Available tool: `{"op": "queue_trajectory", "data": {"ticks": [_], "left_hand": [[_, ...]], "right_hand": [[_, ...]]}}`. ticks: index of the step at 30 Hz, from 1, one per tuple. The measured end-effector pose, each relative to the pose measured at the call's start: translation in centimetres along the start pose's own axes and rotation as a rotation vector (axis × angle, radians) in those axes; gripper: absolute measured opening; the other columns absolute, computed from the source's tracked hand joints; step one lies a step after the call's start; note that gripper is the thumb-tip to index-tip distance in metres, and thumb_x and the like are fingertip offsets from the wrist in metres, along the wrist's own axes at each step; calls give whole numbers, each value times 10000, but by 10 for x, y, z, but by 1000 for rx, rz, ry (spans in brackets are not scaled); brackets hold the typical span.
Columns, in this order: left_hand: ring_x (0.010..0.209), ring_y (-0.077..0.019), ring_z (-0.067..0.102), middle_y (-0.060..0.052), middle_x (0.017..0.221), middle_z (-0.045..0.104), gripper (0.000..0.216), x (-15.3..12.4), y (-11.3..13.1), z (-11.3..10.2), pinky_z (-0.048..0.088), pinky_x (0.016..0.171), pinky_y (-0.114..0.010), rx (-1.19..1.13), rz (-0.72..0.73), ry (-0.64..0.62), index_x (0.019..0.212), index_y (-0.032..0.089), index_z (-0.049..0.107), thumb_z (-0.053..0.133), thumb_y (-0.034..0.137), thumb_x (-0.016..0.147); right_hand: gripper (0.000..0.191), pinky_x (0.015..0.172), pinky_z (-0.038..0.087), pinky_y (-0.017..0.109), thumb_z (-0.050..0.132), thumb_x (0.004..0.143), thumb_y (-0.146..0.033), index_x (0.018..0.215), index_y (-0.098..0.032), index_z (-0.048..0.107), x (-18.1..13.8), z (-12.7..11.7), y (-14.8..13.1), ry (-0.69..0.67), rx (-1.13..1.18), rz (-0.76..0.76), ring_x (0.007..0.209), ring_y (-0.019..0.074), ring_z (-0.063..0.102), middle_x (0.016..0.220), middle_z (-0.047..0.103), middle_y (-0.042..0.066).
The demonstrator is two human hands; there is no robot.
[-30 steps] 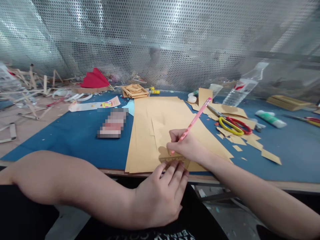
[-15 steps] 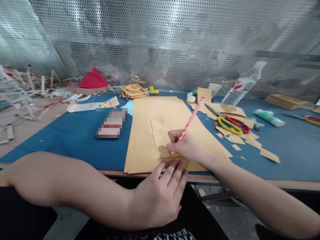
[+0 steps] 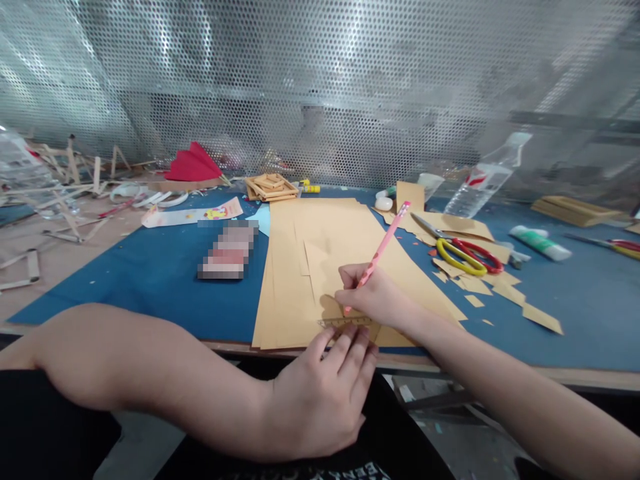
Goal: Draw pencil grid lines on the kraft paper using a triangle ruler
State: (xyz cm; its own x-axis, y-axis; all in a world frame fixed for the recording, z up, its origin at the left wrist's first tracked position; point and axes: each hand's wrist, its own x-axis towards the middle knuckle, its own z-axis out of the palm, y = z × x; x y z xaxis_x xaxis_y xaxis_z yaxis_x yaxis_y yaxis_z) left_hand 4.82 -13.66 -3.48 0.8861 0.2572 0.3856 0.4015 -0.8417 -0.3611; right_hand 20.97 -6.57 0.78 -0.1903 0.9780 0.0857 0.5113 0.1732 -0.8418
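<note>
Lower centre: left hand (image 3: 325,393), fingers slightly spread, laid on ruler (image 3: 327,323); looks thin, stiff, likely slides, press flat. Just beyond, right hand (image 3: 375,297) pinches pencil (image 3: 385,242) near its tip; light, rigid, grip low. Brown paper (image 3: 335,217) underneath, centre frame: probably light, creases easily, lift by edges.

Your light's pretty soft and cool, plenty to see the brown paper (image 3: 345,250), though your right hand (image 3: 375,295) drops a smudgy shadow on it. You've got glare streaks running down the perforated metal panel (image 3: 320,60), upper left mostly, and the shapes showing in it are blurry mush. Your wide lens also stretches the edges, and one flat slab (image 3: 229,252) is just blocky pixels.
</note>
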Motion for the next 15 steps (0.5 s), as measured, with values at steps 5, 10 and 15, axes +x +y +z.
{"op": "queue_trajectory", "data": {"ticks": [5, 10, 15], "left_hand": [[1216, -337, 484, -233, 1319, 491, 558, 1, 0, 2, 426, 971, -435, 33, 1, 35, 1303, -16, 454, 348, 385, 928], [1131, -339, 559, -223, 1224, 574, 408, 0, -3, -1, 476, 913, -438, 77, 61, 124, 1227, -6, 531, 426, 181, 879], [990, -320, 644, -207, 1067, 661, 355, 0, -7, -10, 536, 830, -427, 64, 173, 242, 1084, 10, 626, 396, 139, 846]], "right_hand": [[285, 403, 209, 192, 543, 576, -76, 462, -187, 307, 0, 0, -1, 24, 22, 2, 437, 50, 287, 440, 281, -92], [270, 419, 246, 193, 567, 704, -143, 529, -187, 366, -1, -9, -9, 159, 69, 4, 431, 56, 330, 434, 369, -84], [330, 430, 286, 209, 570, 834, -418, 616, -182, 495, -2, -20, -8, 142, 106, -61, 396, 69, 382, 398, 462, -59]]}}
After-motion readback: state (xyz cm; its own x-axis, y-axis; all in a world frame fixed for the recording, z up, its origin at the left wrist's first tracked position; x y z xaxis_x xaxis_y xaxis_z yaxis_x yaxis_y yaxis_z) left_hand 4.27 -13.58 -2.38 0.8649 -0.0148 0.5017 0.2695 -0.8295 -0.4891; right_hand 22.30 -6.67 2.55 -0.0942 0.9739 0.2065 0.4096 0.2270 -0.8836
